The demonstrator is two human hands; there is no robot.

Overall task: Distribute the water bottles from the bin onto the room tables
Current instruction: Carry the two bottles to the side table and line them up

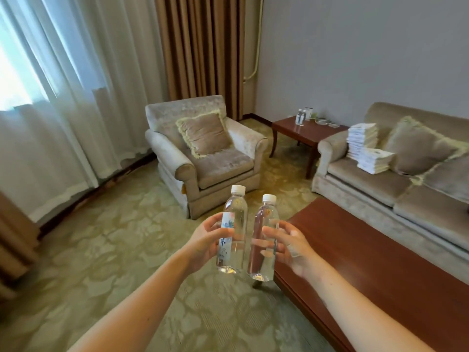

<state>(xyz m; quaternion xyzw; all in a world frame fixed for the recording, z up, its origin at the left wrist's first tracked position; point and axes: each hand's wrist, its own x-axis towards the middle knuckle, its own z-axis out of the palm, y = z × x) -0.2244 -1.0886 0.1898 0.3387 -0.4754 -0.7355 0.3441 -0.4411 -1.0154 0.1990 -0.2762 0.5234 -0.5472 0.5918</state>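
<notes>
Far left: sheer curtain (50,110), nothing to do there. Carpet (114,250) between it and the furniture is open, so there's good walking room on the left.

Armchair (203,158) sits centre-back and needs skirting to reach the far corner.

Left hand (208,240) wraps its fingers round the middle of the labelled bottle (232,232), capped and roughly upright in the air over the carpet. Just beside it is the second bottle (264,240), also capped. Right hand (291,246) is clamped round that one the same way. Both bottles hang near the left corner of the coffee table (380,262), not over it yet.

Progress, my read:
- Side table (299,130) in the back corner has what looks like two bottles (300,117) standing on it, so it's done.
- Coffee table comes next; I see no bottle on the part in view.
- The bin is out of view, so I can't tell how many are left.

Clearance: the coffee table's long edge runs close along the sofa (360,181), leaving a narrow gap, so approach from the carpet side. Set the bottles well in from the edge. Folded stacks (361,138) sit on the sofa, out of the way.
</notes>
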